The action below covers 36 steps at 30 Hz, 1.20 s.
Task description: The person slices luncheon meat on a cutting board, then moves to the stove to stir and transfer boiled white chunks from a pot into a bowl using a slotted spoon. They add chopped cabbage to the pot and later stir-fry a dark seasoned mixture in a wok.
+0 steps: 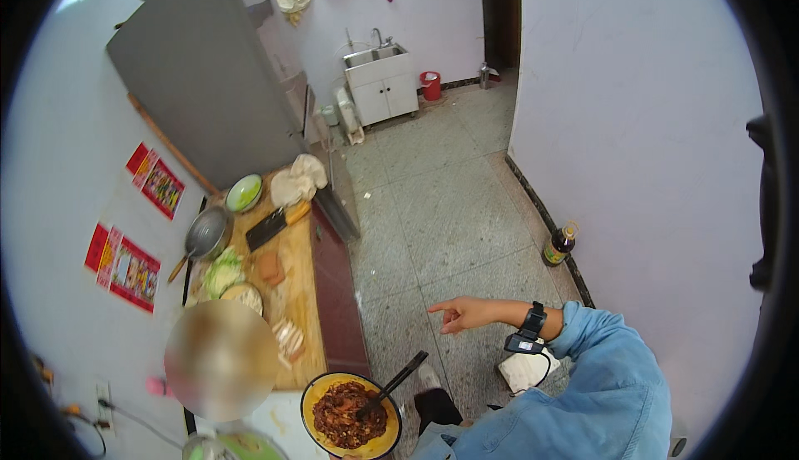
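Note:
A yellow enamel bowl [318, 391] with a dark rim sits low in the view, filled with a dark brown chopped mixture [340, 416]. A pair of dark chopsticks [406, 374] stands in the mixture and leans over the rim. Only a sliver of my left hand [345, 457] shows, at the bowl's near edge, where it holds the bowl. My right hand [465, 314] is stretched out over the floor, index finger extended and other fingers partly curled, with nothing in it. A black strap with a small device [530, 329] is on that wrist.
On the wooden board [306, 285] lie a cleaver [266, 229], a reddish-brown block [271, 268], pale slices [288, 341] and shredded cabbage [223, 273]. A pan [209, 233] and a bowl [244, 193] stand behind. An oil bottle [558, 245] stands on the floor by the wall.

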Motion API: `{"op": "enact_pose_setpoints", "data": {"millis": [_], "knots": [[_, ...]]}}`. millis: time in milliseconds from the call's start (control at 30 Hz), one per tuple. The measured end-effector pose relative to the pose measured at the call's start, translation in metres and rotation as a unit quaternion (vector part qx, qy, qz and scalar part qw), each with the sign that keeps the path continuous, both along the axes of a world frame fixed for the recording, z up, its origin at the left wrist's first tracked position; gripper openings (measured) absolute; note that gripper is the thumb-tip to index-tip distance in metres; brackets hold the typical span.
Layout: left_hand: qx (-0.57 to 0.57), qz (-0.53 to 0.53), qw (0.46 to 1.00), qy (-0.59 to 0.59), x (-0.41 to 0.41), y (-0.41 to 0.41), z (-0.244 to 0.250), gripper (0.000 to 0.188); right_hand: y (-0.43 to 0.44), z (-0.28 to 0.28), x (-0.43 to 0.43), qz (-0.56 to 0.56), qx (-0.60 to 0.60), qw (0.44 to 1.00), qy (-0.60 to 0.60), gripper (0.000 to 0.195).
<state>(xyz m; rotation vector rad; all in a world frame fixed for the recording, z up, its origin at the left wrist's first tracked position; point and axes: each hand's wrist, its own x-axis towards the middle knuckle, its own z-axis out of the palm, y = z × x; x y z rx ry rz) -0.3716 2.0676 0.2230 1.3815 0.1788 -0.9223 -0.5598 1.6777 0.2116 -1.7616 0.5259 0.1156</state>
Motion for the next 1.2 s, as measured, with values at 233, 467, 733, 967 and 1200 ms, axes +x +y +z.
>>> {"op": "enact_pose_setpoints", "data": {"millis": [233,467,733,967,1200], "knots": [[-0.049,-0.112,0.992,0.022,0.086,-0.235,0.007,0.054,-0.172,-0.026,-0.126,-0.195,-0.05,0.975,0.099,0.061],[-0.09,-0.184,0.979,0.014,0.129,-0.49,0.049,0.055,-0.246,0.022,-0.247,-0.464,0.093,0.872,0.127,0.045],[-0.155,-0.167,0.97,0.087,0.183,-0.743,0.017,0.053,-0.488,0.015,-0.226,-0.568,0.086,0.805,0.15,0.041],[-0.079,-0.091,0.993,0.004,0.231,-0.908,0.064,0.055,-0.806,0.056,-0.049,-0.256,-0.171,0.942,0.134,0.048],[-0.053,-0.026,0.997,-0.058,0.304,-1.107,0.051,0.059,-1.023,0.078,0.045,-0.213,-0.177,0.95,0.147,0.046]]}}
